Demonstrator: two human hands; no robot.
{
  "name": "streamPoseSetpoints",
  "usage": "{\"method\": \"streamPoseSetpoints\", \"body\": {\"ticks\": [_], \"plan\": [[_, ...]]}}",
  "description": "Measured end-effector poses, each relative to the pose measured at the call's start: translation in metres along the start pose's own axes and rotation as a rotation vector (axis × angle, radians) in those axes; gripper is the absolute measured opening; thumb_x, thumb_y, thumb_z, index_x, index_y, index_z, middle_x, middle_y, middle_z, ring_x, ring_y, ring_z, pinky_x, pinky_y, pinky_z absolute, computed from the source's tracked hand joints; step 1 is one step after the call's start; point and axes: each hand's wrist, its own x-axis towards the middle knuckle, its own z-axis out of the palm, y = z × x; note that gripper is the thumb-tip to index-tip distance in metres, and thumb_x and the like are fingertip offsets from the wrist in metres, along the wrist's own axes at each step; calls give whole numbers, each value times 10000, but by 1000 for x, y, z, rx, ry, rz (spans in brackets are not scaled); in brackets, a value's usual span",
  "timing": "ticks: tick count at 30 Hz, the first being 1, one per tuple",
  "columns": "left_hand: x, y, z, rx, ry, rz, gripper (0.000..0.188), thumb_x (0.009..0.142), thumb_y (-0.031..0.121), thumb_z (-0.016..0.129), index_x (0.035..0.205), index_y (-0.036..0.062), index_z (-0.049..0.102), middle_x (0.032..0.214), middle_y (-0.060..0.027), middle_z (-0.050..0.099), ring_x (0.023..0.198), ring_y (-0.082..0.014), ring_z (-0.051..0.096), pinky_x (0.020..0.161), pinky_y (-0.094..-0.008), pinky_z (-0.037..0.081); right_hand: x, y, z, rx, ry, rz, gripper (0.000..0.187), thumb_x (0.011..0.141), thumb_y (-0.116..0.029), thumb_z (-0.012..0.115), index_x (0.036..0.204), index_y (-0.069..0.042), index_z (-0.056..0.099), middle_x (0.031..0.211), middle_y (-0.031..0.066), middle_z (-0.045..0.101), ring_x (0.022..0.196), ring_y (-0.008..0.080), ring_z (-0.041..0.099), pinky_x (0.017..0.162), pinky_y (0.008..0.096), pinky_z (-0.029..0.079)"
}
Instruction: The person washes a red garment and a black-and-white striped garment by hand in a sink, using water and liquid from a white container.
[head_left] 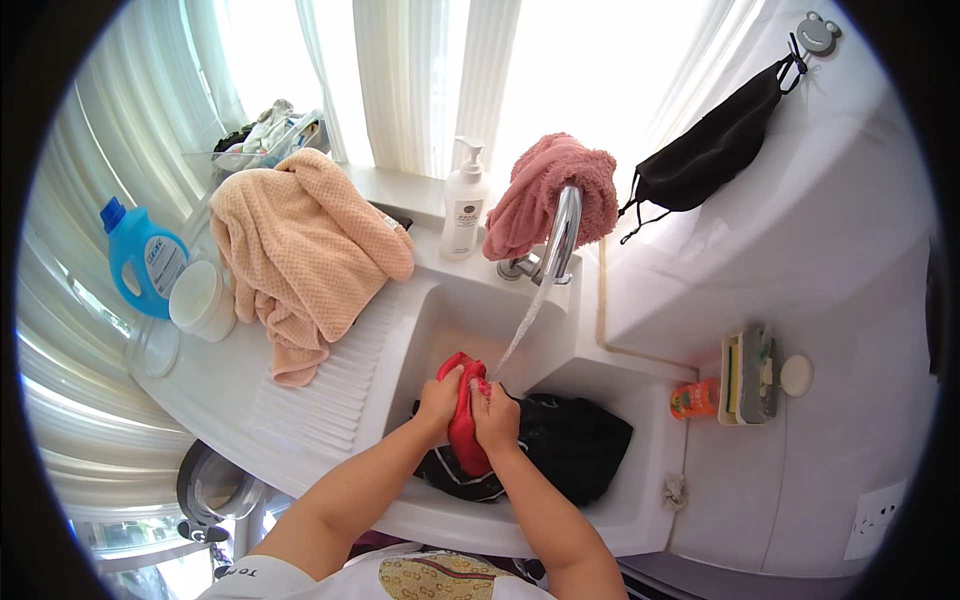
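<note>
Over the white sink (650, 520), both my hands are closed around a wet red cloth (463, 425). My left hand (437, 404) grips its left side, and my right hand (495, 415) holds the right side close by. Water runs from the chrome faucet (565, 235) in a slanting stream (525, 322) that comes down at my right hand. Part of the red cloth hangs below my fingers, over dark clothing (570, 440) lying in the basin. How the cloth is folded between my hands is hidden.
A peach towel (300, 245) lies on the ribbed washboard left of the basin. Beyond it stand a blue detergent bottle (145, 260) and a white tub (203, 302). A pump bottle (464, 200) stands behind the sink. A pink towel (555, 185) drapes by the faucet; a black mask (710, 145) hangs right.
</note>
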Motion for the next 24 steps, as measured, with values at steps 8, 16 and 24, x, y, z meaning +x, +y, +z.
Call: {"method": "streamPoseSetpoints", "body": {"ticks": [8,16,24], "plan": [[53,18,6,844,297,429,700,865,442,543,1340,-28,336,1286,-291,455,1191,-420,449,1018,-447,344,64,66,-3,-280,64,18,490,846,-315,609,1234,-30,519,1278,253,466,1177,403,436,979,471,365],[99,-46,2,1261,350,616,545,884,285,517,1364,62,388,1435,-219,286,1291,-406,303,1050,-506,282,47,116,72,-749,-438,-56,588,920,-271,343,1479,-215,170,1523,200,85,1381,433,111,1120,536,62],[144,-64,4,1158,416,640,444,858,157,538,1282,47,469,1372,-207,373,1218,-400,385,1023,-468,325,65,171,116,-587,-247,46,570,884,-226,425,1433,-183,277,1470,206,188,1351,423,186,1082,526,181]]}}
